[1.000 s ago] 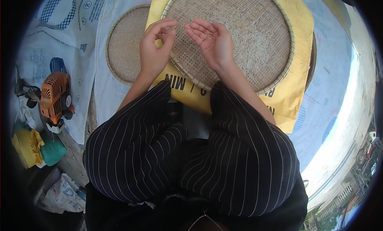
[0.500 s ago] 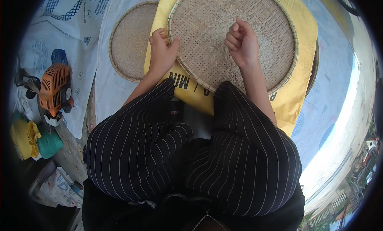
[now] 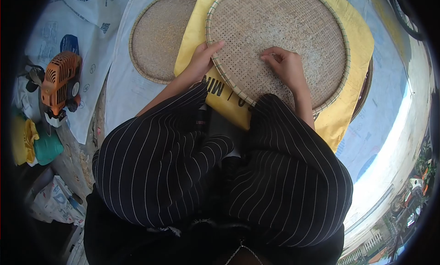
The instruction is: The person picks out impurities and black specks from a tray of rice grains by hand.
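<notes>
A large round woven bamboo tray (image 3: 238, 65) lies across the front of my knees, tilted slightly in view. Pale grains that look like rice (image 3: 275, 36) are spread thinly over its middle and right side. My left hand (image 3: 204, 59) grips the tray's left rim, its thumb over the top and the other fingers outside and below. Above the tray's lower middle, my right hand (image 3: 289, 70) is closed in a pinch, thumb against forefinger. Whatever the pinch holds, if anything, is too small to make out.
Under the tray lies a yellow printed sack (image 3: 339, 127). A smaller woven tray (image 3: 133, 40) with yellowish grains sits at the left on a pale sheet (image 3: 121, 93). An orange engine-like machine (image 3: 62, 79) stands far left, near a green bag (image 3: 48, 146). Part of a wheel (image 3: 403, 17) shows top right.
My right hand has moved lower and turned from a loose fist to a pinch. My left hand has slid down and closed on the rim. The view has shifted slightly.
</notes>
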`<control>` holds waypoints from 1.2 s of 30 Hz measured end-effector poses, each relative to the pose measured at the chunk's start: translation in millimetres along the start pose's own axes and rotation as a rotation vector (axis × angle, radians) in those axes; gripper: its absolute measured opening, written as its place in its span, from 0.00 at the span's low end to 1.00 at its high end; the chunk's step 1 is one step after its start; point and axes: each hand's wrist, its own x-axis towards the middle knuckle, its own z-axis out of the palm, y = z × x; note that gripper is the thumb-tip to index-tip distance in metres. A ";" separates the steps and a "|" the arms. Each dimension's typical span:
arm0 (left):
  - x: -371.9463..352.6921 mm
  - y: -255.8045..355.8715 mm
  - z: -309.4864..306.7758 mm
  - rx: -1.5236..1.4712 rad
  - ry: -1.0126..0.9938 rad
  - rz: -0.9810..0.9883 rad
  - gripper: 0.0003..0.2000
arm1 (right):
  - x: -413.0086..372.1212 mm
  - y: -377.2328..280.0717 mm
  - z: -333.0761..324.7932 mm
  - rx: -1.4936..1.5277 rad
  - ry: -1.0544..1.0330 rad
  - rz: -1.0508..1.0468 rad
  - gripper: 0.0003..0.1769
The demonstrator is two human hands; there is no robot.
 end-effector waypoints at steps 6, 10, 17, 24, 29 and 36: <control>0.4 -5.6 -2.2 0.074 -0.046 0.109 0.20 | 5.6 -8.3 3.5 -0.197 -0.113 0.029 0.06; -4.7 -18.0 1.7 0.369 0.069 0.288 0.20 | 5.4 -10.1 3.8 -0.214 -0.108 0.009 0.05; -9.3 -23.5 4.7 0.789 0.292 0.654 0.24 | 6.2 -8.5 1.1 -0.192 -0.117 -0.023 0.04; -21.2 1.1 9.5 1.311 0.356 0.650 0.35 | 9.7 -7.6 5.0 -0.285 -0.124 -0.019 0.04; -21.0 5.0 8.7 1.488 0.345 0.711 0.36 | 4.9 2.5 -0.8 0.304 -0.129 0.193 0.05; -26.5 27.2 27.9 1.799 0.316 0.884 0.27 | -2.3 -6.1 -6.3 1.917 -0.231 0.351 0.07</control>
